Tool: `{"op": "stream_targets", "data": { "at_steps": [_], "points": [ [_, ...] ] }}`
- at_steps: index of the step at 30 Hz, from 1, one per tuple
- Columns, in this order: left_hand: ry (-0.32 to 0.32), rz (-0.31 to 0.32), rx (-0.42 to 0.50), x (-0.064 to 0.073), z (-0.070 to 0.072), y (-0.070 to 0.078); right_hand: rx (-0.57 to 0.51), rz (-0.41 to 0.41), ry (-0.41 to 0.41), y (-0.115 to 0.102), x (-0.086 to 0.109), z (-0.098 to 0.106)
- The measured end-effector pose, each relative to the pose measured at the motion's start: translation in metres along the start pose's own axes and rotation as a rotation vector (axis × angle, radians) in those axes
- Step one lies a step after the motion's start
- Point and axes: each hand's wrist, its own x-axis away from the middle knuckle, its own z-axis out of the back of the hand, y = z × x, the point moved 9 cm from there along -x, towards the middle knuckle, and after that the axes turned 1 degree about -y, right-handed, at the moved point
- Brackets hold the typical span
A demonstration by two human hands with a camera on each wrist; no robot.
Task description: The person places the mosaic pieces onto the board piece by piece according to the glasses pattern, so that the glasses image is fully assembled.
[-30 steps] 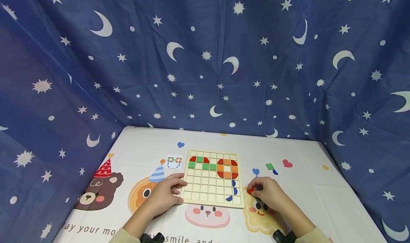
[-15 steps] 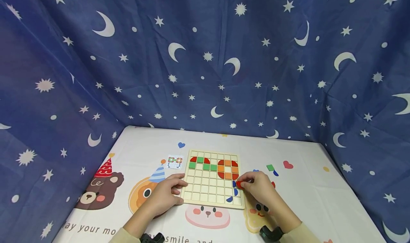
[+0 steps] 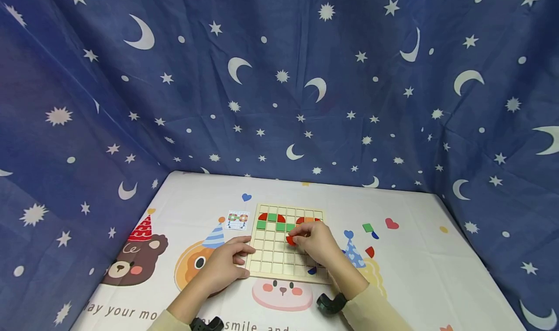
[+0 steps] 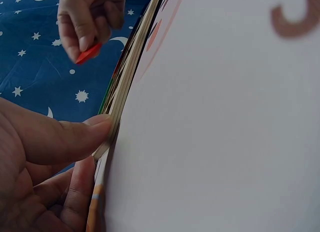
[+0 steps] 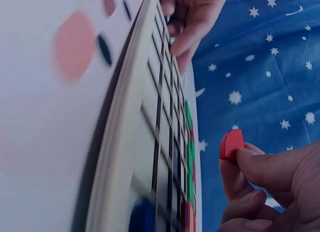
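My right hand [image 3: 316,243] pinches a red quarter-circle tile [image 5: 232,145] between thumb and fingertips. It hovers over the middle of a pale wooden grid board [image 3: 279,257]. My left hand [image 3: 227,263] rests against the board's left edge, thumb near the front corner. Green squares [image 3: 281,227] and red quarter-circles [image 3: 263,217] fill several cells at the upper left. The right hand covers most of the red-and-orange group at the upper right. One blue tile [image 3: 312,271] shows near the front right; other blue tiles are hidden behind the hand.
A small pattern card [image 3: 237,220] lies left of the board. Right of it lie a loose green square [image 3: 367,228], a blue tile [image 3: 375,235] touching or very near it, and a red quarter-circle [image 3: 369,251]. A dark blue starry curtain [image 3: 279,103] stands behind the table.
The right hand has carried the red tile from the table right of the board leftward over the grid. A second red tile on the table has come into sight. My left hand has stayed put.
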Motion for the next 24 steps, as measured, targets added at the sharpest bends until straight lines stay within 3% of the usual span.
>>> {"op": "stream_targets", "data": {
  "at_steps": [11,24],
  "points": [
    [-0.010,-0.007,0.008,-0.001,0.000,-0.001,-0.019,0.016,-0.017,-0.025,-0.021,-0.041],
    [-0.007,-0.022,-0.002,-0.001,0.002,-0.001,-0.011,-0.013,0.009,-0.033,-0.041,-0.065]
  ]
}}
